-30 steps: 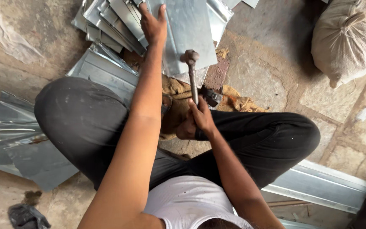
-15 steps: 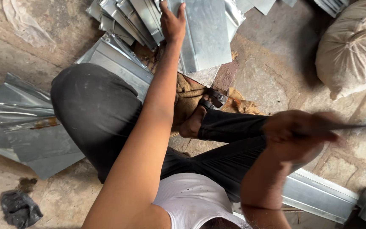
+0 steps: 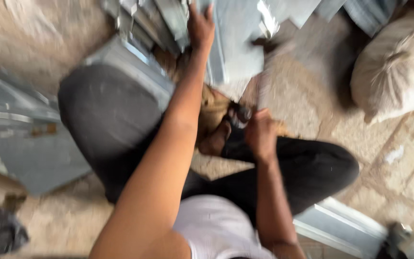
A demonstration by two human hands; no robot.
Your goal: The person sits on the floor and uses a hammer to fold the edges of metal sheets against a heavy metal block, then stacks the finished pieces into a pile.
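Metal sheet (image 3: 238, 43) under left hand (image 3: 200, 26); right hand (image 3: 260, 134) prob. gripping hammer.

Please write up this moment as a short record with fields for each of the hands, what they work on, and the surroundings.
left hand: pressed flat on a grey metal sheet, arm stretched forward
right hand: fist closed around a hammer handle, blurred by motion; the head is too smeared to make out
posture: seated on the stone floor, legs folded in dark trousers
around: more folded metal sheets at the left, a filled sack at the right
image quality: strongly blurred
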